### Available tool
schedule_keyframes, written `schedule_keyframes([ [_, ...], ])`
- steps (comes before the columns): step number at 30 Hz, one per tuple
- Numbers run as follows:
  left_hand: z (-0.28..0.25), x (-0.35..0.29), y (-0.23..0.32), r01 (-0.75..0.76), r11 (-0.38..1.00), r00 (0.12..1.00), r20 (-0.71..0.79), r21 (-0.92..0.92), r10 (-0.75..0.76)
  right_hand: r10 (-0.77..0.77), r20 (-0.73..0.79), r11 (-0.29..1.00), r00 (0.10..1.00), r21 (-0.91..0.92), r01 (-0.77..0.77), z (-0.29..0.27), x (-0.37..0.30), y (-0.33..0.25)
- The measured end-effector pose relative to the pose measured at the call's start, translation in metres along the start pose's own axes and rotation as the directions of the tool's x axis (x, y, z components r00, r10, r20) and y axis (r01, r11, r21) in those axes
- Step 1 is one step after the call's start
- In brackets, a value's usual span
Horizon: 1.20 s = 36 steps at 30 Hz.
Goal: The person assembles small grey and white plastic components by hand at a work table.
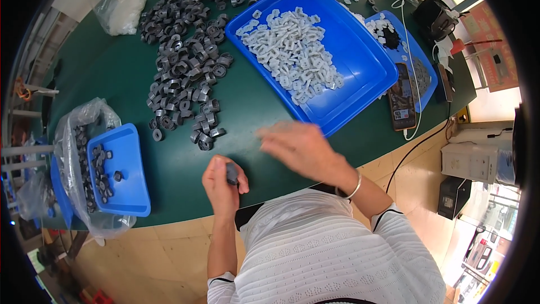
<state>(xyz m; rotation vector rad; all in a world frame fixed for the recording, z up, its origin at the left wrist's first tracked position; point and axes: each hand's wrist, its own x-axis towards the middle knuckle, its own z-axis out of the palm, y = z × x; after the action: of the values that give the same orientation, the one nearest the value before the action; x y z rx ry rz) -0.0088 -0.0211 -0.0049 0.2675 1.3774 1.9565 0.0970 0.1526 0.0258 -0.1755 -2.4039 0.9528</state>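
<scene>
My left hand [221, 187] is closed around a small dark grey plastic part [232, 174], its fingers and thumb pinching it near the table's front edge. To the right, my right hand [304, 151] hovers over the table by the near corner of a large blue tray [351, 101]. Motion blurs its fingertips, so whether they hold anything is unclear. Inside the tray lies a heap of small white plastic pieces [295, 50]. Beyond my left hand spreads a long pile of dark grey ring-shaped parts [188, 67], several of them loose at its near end.
A smaller blue tray [132, 169] with a few dark parts stands at the left, beside a clear plastic bag [93, 115]. Along the right edge are a phone [401, 98] with a white cable and another blue tray [430, 76]. The table [259, 104] is green.
</scene>
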Motion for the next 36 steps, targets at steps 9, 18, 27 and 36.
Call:
schedule_keyframes([
  [9,-0.050,0.020,0.042,-0.050,0.910,0.966,-0.210,0.412,0.149,0.183,0.076,0.918,0.980,-0.371,-0.143,-0.050,0.014,0.051],
  [18,-0.037,0.031,0.033,-0.232,0.152,0.881,0.141,0.961,0.452,0.168,0.132,0.957,0.977,-0.258,-0.130,-0.058,0.019,0.051],
  [27,-0.027,0.032,0.021,-0.206,0.159,0.901,0.123,0.965,0.417,-0.113,0.125,0.958,0.986,0.277,0.074,0.039,0.030,-0.005],
  [36,-0.035,0.002,0.019,-0.158,0.610,0.935,-0.081,0.776,0.346,0.006,0.259,0.967,0.966,0.243,-0.071,0.042,0.027,0.012],
])
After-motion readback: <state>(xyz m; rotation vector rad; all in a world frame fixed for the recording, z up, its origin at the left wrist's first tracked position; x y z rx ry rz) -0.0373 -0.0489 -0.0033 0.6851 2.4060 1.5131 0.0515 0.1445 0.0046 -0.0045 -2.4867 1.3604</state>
